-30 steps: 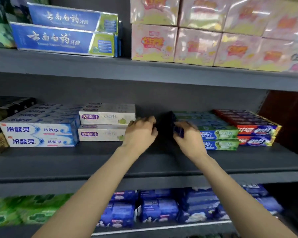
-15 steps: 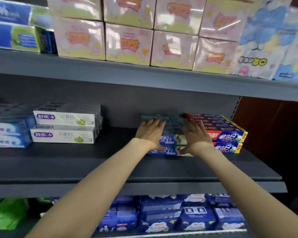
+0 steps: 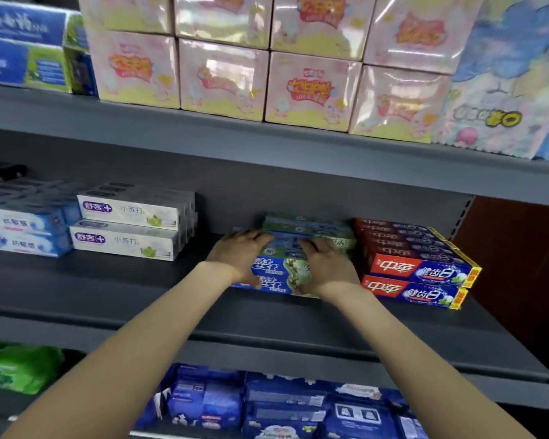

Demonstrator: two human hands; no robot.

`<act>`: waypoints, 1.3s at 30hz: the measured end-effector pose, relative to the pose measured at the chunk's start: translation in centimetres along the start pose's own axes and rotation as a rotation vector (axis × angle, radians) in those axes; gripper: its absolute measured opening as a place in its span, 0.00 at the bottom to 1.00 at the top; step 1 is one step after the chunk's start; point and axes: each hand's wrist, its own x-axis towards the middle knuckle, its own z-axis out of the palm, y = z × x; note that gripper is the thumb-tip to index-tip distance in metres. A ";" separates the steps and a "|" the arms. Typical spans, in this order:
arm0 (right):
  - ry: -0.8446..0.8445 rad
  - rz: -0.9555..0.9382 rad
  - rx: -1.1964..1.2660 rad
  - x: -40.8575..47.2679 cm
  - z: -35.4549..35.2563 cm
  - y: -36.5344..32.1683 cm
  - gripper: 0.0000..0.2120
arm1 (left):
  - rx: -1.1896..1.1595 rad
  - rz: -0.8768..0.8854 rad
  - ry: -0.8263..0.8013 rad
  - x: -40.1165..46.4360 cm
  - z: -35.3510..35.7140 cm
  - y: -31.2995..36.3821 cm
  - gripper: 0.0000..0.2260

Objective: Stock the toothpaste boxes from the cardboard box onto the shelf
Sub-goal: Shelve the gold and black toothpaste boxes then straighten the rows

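Note:
A stack of blue-and-green toothpaste boxes lies on the middle grey shelf. My left hand rests on the stack's left end, fingers laid over the top and thumb at the front. My right hand lies flat on the stack's right front part, fingers straight and pointing inward. Red-and-blue toothpaste boxes sit directly to the right, touching the stack. White toothpaste boxes stand farther left, with a bare gap of shelf between. The cardboard box is out of view.
Pink wrapped packs fill the upper shelf, with blue toothpaste boxes at its left. White-and-blue toothpaste boxes sit at the far left of the middle shelf. Blue packets and green packs lie on the lower shelf.
Both hands moved right from the gap to the blue-and-green stack and now lie on it. The view has shifted right and closer; the stack sits against the red boxes.

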 end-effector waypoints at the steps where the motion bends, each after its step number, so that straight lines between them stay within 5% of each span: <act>1: -0.017 -0.015 0.015 0.1 -0.3 -0.5 0.45 | -0.002 -0.005 -0.002 -0.3 0.0 -0.5 0.45; 6: -0.110 0.068 0.497 1.7 -3.1 0.7 0.30 | -0.040 -0.025 -0.061 -1.0 -0.9 -1.5 0.43; 11: -0.123 0.159 0.248 5.7 -2.2 3.9 0.22 | -0.125 -0.094 -0.035 0.9 -2.2 -0.8 0.29; 24: -0.194 0.258 0.181 8.0 0.2 5.6 0.24 | -0.070 -0.058 -0.043 1.8 -0.3 -2.0 0.28; 28: -0.127 0.327 0.320 7.8 0.8 4.4 0.22 | -0.105 -0.089 -0.024 1.4 -0.5 -2.5 0.26; 33: 0.162 0.374 0.507 7.5 1.7 4.6 0.17 | -0.078 -0.063 -0.013 3.0 -1.4 -0.6 0.26; 39: 0.108 0.455 0.804 5.8 2.9 5.3 0.21 | -0.186 -0.020 -0.118 5.1 -0.1 0.6 0.28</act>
